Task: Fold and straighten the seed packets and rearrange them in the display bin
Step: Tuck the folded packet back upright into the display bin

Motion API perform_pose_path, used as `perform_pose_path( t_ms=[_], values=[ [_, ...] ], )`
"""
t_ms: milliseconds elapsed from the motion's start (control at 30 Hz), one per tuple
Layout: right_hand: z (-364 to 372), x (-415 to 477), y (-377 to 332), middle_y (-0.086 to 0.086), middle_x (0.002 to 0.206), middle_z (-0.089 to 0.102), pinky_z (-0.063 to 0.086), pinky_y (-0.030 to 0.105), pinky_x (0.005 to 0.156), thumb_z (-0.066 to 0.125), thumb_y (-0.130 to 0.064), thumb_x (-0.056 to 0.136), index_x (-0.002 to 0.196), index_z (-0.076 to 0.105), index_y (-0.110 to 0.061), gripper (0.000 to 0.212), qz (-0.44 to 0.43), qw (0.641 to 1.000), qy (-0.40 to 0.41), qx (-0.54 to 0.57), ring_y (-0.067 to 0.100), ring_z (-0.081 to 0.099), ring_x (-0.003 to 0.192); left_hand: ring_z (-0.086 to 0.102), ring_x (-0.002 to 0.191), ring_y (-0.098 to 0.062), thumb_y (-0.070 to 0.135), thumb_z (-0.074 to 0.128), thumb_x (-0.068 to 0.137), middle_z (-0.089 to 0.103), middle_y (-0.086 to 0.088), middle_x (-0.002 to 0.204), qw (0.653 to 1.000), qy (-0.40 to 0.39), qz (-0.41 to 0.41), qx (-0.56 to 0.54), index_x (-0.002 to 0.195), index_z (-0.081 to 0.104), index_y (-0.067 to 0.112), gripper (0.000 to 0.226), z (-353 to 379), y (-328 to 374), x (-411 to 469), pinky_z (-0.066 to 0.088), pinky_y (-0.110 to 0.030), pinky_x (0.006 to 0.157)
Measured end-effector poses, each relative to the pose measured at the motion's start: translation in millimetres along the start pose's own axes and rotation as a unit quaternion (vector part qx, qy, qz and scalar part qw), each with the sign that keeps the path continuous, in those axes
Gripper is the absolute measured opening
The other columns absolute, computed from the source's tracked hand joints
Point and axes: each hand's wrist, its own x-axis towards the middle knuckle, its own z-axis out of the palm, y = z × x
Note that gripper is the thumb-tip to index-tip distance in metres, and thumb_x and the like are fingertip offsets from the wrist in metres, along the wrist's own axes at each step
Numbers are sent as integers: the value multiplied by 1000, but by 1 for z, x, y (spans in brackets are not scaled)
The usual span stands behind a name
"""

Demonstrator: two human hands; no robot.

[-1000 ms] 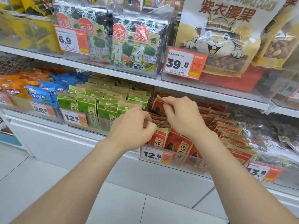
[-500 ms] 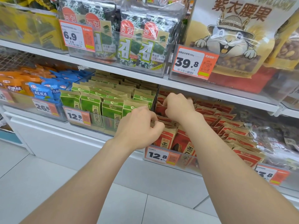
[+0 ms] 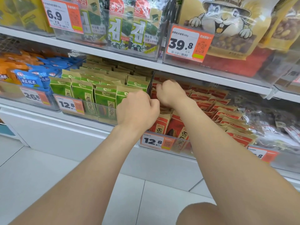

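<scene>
Red and tan seed packets [image 3: 211,101] stand in rows in a clear display bin [image 3: 181,147] on the lower shelf, behind a 12.8 price tag. My left hand [image 3: 138,109] is curled over the front packets at the bin's left side; what its fingers hold is hidden. My right hand [image 3: 170,93] reaches deeper into the left row, fingers curled down onto packet tops near the bin's divider. The front red packets [image 3: 160,125] lean forward under my left hand.
Green seed packets [image 3: 90,90] fill the bin to the left, blue and orange bags [image 3: 29,78] farther left. The upper shelf edge [image 3: 194,73] hangs just above my right hand. Clear-wrapped bags [image 3: 276,124] lie at the right. My knee [image 3: 199,213] shows at the bottom.
My right hand has moved deeper into the red bin, and the packet it pinched a second ago is out of sight behind it. The left hand stays on the front packets. The camera has moved closer.
</scene>
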Motion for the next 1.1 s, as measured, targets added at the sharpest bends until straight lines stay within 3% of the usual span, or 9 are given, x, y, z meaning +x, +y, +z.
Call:
perform_pose_path(
  t_ms=[133, 233, 333, 433, 500, 567, 733, 900, 1100],
  values=[
    [-5, 3, 1, 22, 156, 48, 35, 58, 120, 31, -41, 113, 139, 63, -3, 57, 1, 999, -21, -47, 46, 44, 142, 54, 56, -24, 30, 51, 94, 57, -3, 62, 1000, 1, -7, 2, 60, 55, 15, 37, 0, 1, 1, 37, -30, 51],
    [-7, 0, 0, 19, 163, 41, 25, 58, 122, 27, -44, 114, 150, 54, -2, 62, -13, 995, -44, -83, 42, 34, 150, 52, 55, -22, 30, 51, 94, 56, -2, 61, 1000, 0, -15, 0, 59, 54, 16, 38, -1, 2, 0, 35, -30, 51],
    [-9, -7, -2, 16, 159, 43, 21, 62, 121, 28, -36, 114, 144, 58, -2, 54, -23, 994, -42, -99, 43, 29, 150, 52, 54, -22, 29, 52, 94, 57, -3, 61, 1000, -7, -23, -1, 59, 54, 15, 38, -2, 2, -1, 34, -29, 50],
    [-14, -24, -6, 14, 150, 47, 22, 62, 118, 36, -26, 111, 122, 67, -6, 38, -33, 993, -22, -111, 48, 27, 147, 53, 53, -22, 28, 52, 94, 57, -3, 59, 1000, -11, -27, -6, 58, 55, 15, 39, -4, 2, -2, 34, -28, 50],
    [-16, -40, -6, 13, 148, 46, 26, 61, 115, 45, -17, 106, 109, 62, -8, 19, -51, 990, -18, -130, 49, 31, 140, 55, 55, -22, 28, 53, 95, 59, -3, 61, 999, -17, -31, -12, 62, 60, 15, 37, -7, 2, -3, 37, -28, 50],
    [-15, -57, -4, 12, 149, 45, 31, 59, 113, 51, -10, 101, 111, 61, -6, 14, -75, 986, 0, -149, 46, 37, 132, 61, 62, -23, 29, 54, 96, 64, -1, 65, 999, -25, -35, -21, 69, 67, 18, 32, -9, 2, -4, 44, -30, 53],
    [-20, -84, 8, 11, 134, 57, 47, 45, 95, 60, 8, 93, 116, 70, -4, 28, -149, 971, 151, -113, 36, 60, 112, 66, 78, -25, 30, 54, 99, 71, 2, 83, 998, -26, -47, -30, 92, 73, 25, 20, -15, 2, -10, 48, -34, 63],
    [-31, -91, 30, 12, 96, 74, 59, 47, 71, 71, 17, 79, 97, 79, -1, 27, -231, 909, 343, -46, 39, 69, 82, 63, 82, -24, 23, 54, 99, 74, 3, 93, 998, -7, -56, -25, 104, 76, 25, 23, -22, 5, -18, 44, -32, 64],
    [-65, -104, 26, 4, 99, 70, 48, 35, 80, 60, 7, 92, 102, 74, -8, 22, -255, 835, 475, 111, 29, 61, 93, 68, 92, -24, 13, 54, 97, 75, 5, 100, 995, 53, -41, -75, 107, 77, 24, 27, -25, 11, -26, 48, -34, 71]
  ],
)
